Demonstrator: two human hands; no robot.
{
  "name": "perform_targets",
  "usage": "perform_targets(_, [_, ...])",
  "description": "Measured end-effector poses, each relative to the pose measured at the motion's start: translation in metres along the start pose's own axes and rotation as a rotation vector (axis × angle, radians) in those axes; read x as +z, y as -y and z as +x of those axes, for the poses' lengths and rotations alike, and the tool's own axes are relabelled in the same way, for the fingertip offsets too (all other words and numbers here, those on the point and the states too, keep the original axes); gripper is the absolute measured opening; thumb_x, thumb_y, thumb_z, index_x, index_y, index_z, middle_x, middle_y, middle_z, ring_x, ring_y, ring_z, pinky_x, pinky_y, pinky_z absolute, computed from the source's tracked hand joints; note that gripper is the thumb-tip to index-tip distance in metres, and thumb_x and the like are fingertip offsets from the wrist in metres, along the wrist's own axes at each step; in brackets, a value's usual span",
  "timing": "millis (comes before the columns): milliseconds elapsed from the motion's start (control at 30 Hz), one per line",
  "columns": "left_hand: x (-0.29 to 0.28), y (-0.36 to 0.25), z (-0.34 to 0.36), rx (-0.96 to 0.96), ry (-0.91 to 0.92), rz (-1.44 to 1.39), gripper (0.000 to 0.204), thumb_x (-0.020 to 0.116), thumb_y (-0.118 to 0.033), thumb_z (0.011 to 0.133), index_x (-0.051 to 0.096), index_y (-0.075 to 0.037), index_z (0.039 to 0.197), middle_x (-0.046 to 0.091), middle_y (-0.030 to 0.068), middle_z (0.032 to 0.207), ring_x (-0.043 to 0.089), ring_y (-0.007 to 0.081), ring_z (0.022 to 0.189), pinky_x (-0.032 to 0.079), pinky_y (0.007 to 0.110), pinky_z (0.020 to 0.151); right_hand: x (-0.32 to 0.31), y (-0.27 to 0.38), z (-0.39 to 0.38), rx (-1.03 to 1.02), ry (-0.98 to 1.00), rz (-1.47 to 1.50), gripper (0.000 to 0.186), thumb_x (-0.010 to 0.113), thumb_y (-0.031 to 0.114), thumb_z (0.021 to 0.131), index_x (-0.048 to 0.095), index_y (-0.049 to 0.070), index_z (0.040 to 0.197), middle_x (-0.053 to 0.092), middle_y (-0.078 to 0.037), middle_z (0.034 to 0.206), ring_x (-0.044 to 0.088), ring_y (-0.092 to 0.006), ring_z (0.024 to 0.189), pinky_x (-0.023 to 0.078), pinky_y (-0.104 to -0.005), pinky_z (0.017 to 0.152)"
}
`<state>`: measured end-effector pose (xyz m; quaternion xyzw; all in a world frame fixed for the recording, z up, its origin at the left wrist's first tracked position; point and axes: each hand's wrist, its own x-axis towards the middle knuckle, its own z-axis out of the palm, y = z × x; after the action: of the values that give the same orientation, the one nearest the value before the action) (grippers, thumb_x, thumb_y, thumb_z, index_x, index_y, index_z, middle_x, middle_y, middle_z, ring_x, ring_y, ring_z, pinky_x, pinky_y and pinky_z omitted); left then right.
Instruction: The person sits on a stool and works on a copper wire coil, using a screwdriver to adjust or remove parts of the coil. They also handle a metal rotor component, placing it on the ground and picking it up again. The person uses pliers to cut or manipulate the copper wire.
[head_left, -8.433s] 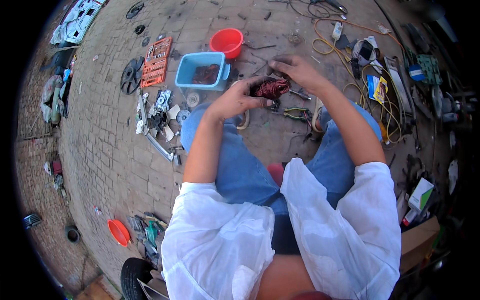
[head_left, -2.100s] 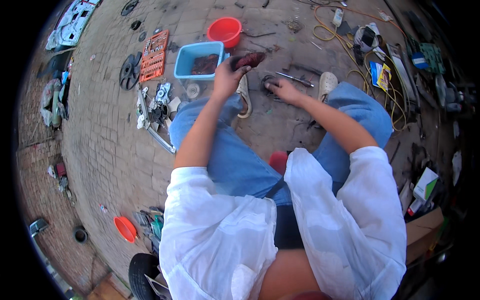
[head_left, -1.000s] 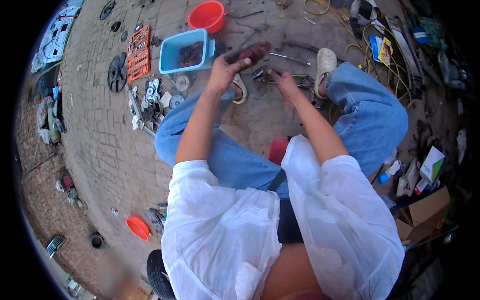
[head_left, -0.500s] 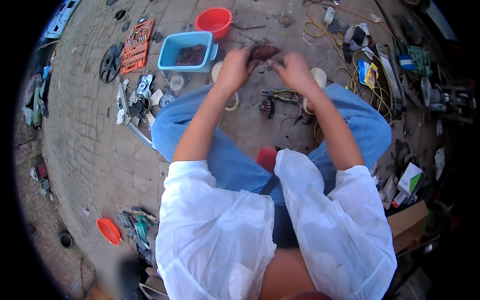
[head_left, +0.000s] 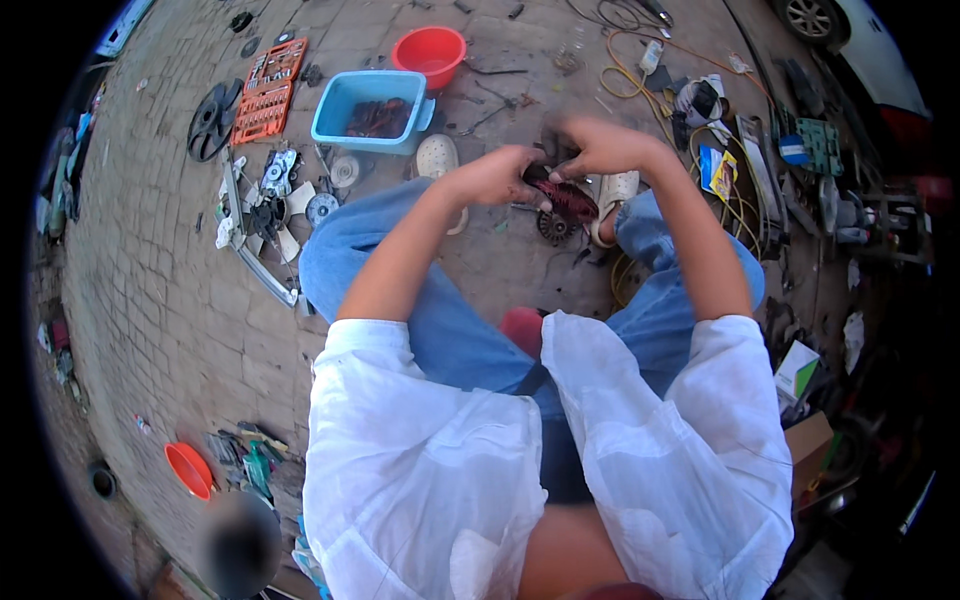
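Note:
Between my knees, I hold a dark red wire winding (head_left: 573, 204) with a ridged, comb-like side. My left hand (head_left: 500, 178) is closed round its left end, the thumb along the lower edge. From above, my right hand (head_left: 600, 146) grips the same piece, thumb pressed to it; its outer fingers are blurred. Just below it on the ground lies a round, dark, finned rotor (head_left: 556, 228), partly covered by the winding. A light blue basin (head_left: 328, 105) stands ahead to the left with dark reddish-brown pieces (head_left: 380, 117) inside.
A red basin (head_left: 428, 50) stands behind the blue one. An orange socket set (head_left: 264, 105) lies open at the left, near loose machine parts (head_left: 275, 210). Yellow cable (head_left: 625, 85) and tools spread on the right. My feet wear cream clogs (head_left: 437, 157).
Both hands have come nearer to me with the winding, which now tilts down to the right over the rotor. The view has shifted slightly. The pliers are now mostly hidden.

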<state>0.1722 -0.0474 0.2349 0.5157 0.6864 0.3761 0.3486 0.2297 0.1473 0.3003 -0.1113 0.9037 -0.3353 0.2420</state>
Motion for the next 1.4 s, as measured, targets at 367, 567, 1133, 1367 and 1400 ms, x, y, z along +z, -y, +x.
perform_targets(367, [-0.005, -0.019, -0.008, -0.092, -0.453, -0.803, 0.068, 0.078, -0.016, 0.072, 0.047, 0.001, 0.13, 0.06, 0.012, 0.116, 0.057, 0.0202, 0.104, 0.045, 0.031, 0.093, 0.205, -0.092, -0.002, 0.441, -0.685, 1.151, 0.041, 0.055, 0.033, 0.091, 0.052, 0.009, 0.123, 0.056, -0.006, 0.107, 0.052, -0.0176, 0.099, 0.041, -0.0319, 0.088])
perform_targets(567, [0.006, 0.065, -0.004, -0.459, -0.499, -0.835, 0.051, 0.077, -0.019, 0.075, 0.057, 0.012, 0.11, 0.063, 0.0132, 0.103, 0.06, 0.021, 0.095, 0.046, 0.034, 0.089, 0.275, -0.111, -0.002, 0.327, -0.937, 1.3, 0.029, 0.062, 0.025, 0.088, 0.062, 0.009, 0.112, 0.059, 0.001, 0.092, 0.051, -0.011, 0.084, 0.041, -0.0253, 0.076])
perform_targets(1133, [0.016, -0.002, 0.002, 0.034, -0.557, 0.262, 0.035, 0.07, -0.009, 0.068, 0.057, -0.002, 0.1, 0.061, 0.0225, 0.091, 0.057, 0.0418, 0.087, 0.047, 0.045, 0.072, 0.072, 0.039, -0.057, 0.269, -0.79, 0.183, 0.027, 0.067, 0.026, 0.082, 0.068, -0.001, 0.086, 0.063, -0.018, 0.067, 0.057, -0.0253, 0.056, 0.046, -0.0366, 0.058])
perform_targets(1367, [0.0, -0.022, -0.002, 0.244, -0.404, 0.165, 0.038, 0.069, -0.001, 0.067, 0.06, -0.004, 0.104, 0.064, 0.0178, 0.093, 0.06, 0.0373, 0.089, 0.048, 0.041, 0.075, 0.016, 0.032, -0.061, 0.111, -0.706, 0.049, 0.027, 0.067, 0.023, 0.082, 0.067, -0.003, 0.088, 0.064, -0.017, 0.068, 0.058, -0.0186, 0.059, 0.045, -0.0334, 0.059])
perform_targets(1400, [-0.006, -0.029, -0.005, 0.216, -0.347, 0.147, 0.043, 0.071, -0.002, 0.068, 0.059, -0.004, 0.11, 0.064, 0.0167, 0.096, 0.062, 0.0329, 0.091, 0.048, 0.038, 0.078, 0.01, 0.029, -0.059, 0.081, -0.691, 0.061, 0.028, 0.068, 0.023, 0.082, 0.067, -0.004, 0.088, 0.064, -0.017, 0.069, 0.058, -0.0178, 0.061, 0.045, -0.0329, 0.06])
